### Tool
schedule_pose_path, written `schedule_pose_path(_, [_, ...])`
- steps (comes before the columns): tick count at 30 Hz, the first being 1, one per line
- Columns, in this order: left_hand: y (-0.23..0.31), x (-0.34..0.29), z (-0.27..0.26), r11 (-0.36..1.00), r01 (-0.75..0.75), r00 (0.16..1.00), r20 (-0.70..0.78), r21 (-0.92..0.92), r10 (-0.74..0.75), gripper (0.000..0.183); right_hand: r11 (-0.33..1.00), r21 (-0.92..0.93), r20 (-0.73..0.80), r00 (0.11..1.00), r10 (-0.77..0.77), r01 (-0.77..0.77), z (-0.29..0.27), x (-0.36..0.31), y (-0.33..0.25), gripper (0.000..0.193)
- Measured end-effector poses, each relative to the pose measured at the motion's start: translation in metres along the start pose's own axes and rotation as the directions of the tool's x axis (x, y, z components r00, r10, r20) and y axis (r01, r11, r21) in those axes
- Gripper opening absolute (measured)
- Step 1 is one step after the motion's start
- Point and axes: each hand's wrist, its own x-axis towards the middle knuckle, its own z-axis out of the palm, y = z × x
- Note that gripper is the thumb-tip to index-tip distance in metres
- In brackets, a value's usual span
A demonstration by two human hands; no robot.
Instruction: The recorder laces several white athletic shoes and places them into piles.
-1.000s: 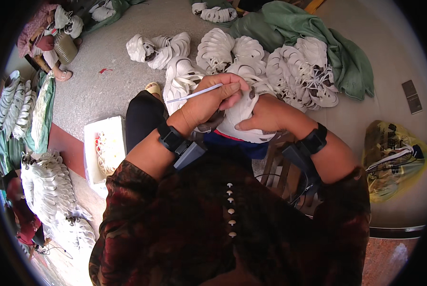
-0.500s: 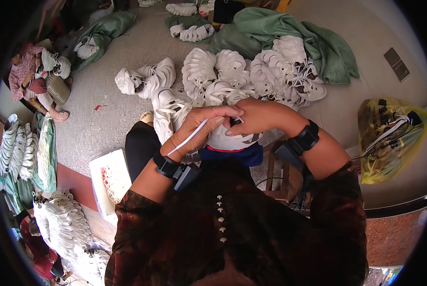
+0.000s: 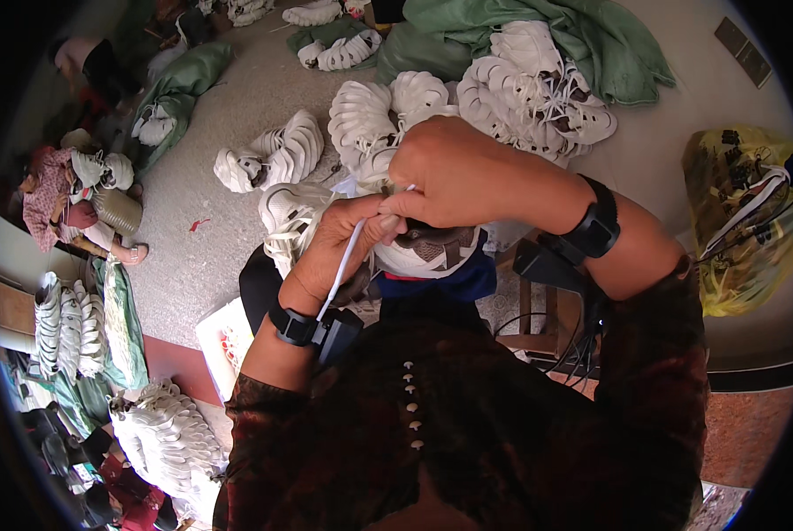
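Observation:
A white shoe with a brown-grey mesh part (image 3: 430,248) rests on the blue cloth (image 3: 480,276) over my lap. My left hand (image 3: 350,232) is closed in a pinch on a white shoelace (image 3: 340,274), whose free end hangs down across my left wrist. Just above the shoe, my right hand (image 3: 449,168) meets the left, with thumb and fingers pressed together on the same lace; a short bit of it shows beside the thumb. The right fingertips are largely hidden behind the hand. Another white shoe (image 3: 283,212) with loose laces lies left of my left hand.
Piles of white shoes (image 3: 538,97) lie ahead, beside a green sack (image 3: 631,53). A yellow plastic bag (image 3: 737,265) stands at right, near dangling black cables (image 3: 582,341). A white box (image 3: 215,350) sits at left. Further off, a seated person (image 3: 47,208) holds shoes.
My right hand has moved up and turned, its back now covering the fingers. My left hand has shifted slightly left, uncovering more of the shoe. The whole view has tilted a little.

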Motion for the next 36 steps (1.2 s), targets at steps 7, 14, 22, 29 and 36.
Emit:
schedule_pose_path(7, [-0.016, -0.013, -0.007, 0.991, 0.028, 0.984, -0.169, -0.133, -0.051, 0.035, 0.7, -0.701, -0.56, 0.714, -0.42, -0.137, -0.094, 0.009, 0.046, 0.044])
schedule_pose_path(14, [-0.014, -0.008, -0.002, 0.981, 0.034, 0.966, -0.247, -0.191, -0.081, 0.04, 0.642, -0.216, -0.616, 0.613, 0.495, -0.736, -0.05, -0.03, 0.222, 0.034])
schedule_pose_path(22, [-0.029, -0.011, -0.011, 0.947, -0.048, 0.962, -0.269, -0.317, -0.042, 0.033, 0.569, 0.063, -0.153, 0.556, 0.817, -0.82, 0.243, -0.145, 0.38, 0.021])
schedule_pose_path(29, [-0.048, 0.019, -0.032, 0.894, -0.109, 0.989, -0.141, -0.436, 0.052, 0.035, 0.654, -0.052, 0.089, 0.648, 0.756, -0.755, 0.353, -0.168, 0.394, 0.016])
schedule_pose_path(36, [-0.05, 0.046, -0.05, 0.839, 0.003, 0.985, 0.148, -0.544, 0.092, 0.033, 0.829, -0.272, 0.124, 0.836, 0.534, -0.489, 0.411, -0.166, 0.462, 0.024])
